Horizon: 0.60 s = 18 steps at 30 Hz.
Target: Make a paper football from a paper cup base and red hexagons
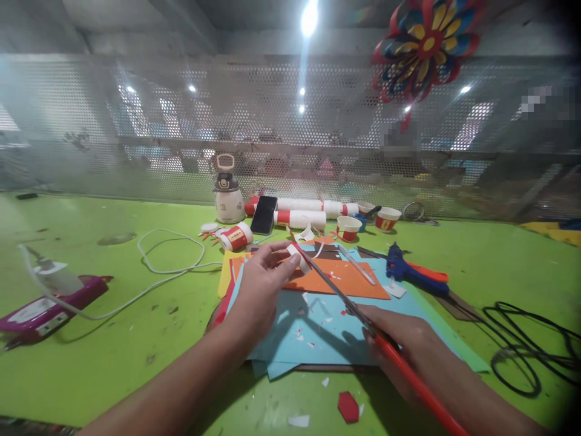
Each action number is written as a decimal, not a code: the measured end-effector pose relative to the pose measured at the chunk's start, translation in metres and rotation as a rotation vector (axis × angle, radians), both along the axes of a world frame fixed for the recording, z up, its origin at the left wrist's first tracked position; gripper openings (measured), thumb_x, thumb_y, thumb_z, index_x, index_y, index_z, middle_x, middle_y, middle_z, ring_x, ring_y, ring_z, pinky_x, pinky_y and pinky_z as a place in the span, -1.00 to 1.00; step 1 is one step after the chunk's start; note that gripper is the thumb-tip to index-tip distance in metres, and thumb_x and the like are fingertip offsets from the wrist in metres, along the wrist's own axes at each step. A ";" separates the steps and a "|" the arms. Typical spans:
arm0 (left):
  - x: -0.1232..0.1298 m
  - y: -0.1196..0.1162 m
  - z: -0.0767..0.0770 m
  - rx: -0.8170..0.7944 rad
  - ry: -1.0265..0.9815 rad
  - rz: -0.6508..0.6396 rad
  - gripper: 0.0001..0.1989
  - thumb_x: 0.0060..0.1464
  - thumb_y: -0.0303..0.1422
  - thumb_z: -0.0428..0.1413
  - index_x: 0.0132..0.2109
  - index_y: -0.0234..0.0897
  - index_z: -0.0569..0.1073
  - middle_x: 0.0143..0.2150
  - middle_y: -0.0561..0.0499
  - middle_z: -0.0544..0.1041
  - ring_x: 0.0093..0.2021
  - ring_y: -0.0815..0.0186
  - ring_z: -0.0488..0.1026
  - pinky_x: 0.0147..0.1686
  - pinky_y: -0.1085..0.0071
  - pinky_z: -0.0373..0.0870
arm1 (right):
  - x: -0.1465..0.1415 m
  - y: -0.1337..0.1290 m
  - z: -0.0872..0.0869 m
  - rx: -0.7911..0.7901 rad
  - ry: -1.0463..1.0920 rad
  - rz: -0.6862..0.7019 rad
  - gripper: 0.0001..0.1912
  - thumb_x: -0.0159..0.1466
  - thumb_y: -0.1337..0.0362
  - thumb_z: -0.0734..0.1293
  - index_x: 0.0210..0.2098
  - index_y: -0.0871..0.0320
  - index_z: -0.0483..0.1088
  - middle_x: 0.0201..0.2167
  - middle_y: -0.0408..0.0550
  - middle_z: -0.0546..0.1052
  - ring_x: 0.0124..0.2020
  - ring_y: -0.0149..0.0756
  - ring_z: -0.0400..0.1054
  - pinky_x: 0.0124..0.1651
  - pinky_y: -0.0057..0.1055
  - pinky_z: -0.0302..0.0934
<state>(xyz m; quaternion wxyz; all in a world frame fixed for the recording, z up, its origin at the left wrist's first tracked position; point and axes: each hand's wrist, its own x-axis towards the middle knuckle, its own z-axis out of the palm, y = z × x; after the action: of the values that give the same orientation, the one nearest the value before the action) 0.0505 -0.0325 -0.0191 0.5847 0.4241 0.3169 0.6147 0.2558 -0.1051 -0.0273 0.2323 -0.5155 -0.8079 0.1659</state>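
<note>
My left hand (267, 281) pinches a small white paper piece (299, 258) with a red edge, near the middle of the view. In my right hand (399, 339) are long scissors (336, 290) with red handles; their blades point up and left, and the tips are at the paper piece. Beneath both hands lie stacked sheets, with a light blue sheet (327, 345) and an orange sheet (354, 280) on top. Small white and red scraps are scattered over the blue sheet.
A blue and orange glue gun (417, 272) lies right, its black cable (517, 345) coiled. Behind are a phone (264, 215), paper cups (348, 228), stacked cups (299, 218) and a white bottle (229, 203). A purple power strip (54, 309) with a white cable sits left.
</note>
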 end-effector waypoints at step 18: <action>-0.006 0.006 -0.004 0.004 -0.040 -0.096 -0.79 -0.01 -0.38 0.23 -0.20 -0.33 0.46 -0.30 -0.07 0.55 -0.31 0.26 0.50 -0.18 0.20 0.44 | -0.002 0.003 -0.002 0.031 -0.026 -0.011 -0.69 0.34 0.26 0.16 -0.01 0.12 0.43 -0.07 0.01 0.58 -0.14 -0.10 0.47 -0.09 -0.25 0.31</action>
<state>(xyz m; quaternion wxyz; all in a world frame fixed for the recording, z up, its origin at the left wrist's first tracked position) 0.0446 -0.0263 -0.0233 0.6189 0.4274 0.2832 0.5950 0.2537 -0.1016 -0.0292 0.2308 -0.5183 -0.8105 0.1454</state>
